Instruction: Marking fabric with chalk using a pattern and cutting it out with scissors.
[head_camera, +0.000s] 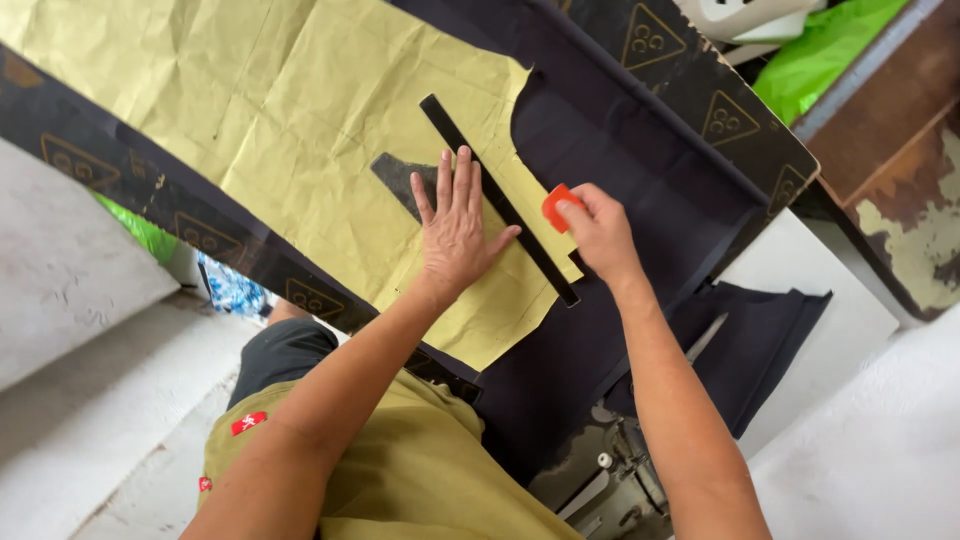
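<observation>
Both hands work near the middle of the frame. The left hand (455, 225) lies flat and open, fingers spread, pressing down on a long black ruler (497, 198) and the yellow paper pattern (300, 110) beneath it. The right hand (598, 232) is closed around a small orange-red piece of chalk (556, 205), pinched between thumb and fingers, its edge touching the right side of the ruler where the pattern ends. The ruler runs slantwise from upper left to lower right across the pattern's right edge. A dark wedge-shaped piece (400, 180) lies on the paper just left of the left hand. Under the pattern spreads dark navy cloth (620, 140), draped over a black board (700, 90) printed with triangle marks. At the upper right corner sits bright green plastic (830, 45).
</observation>
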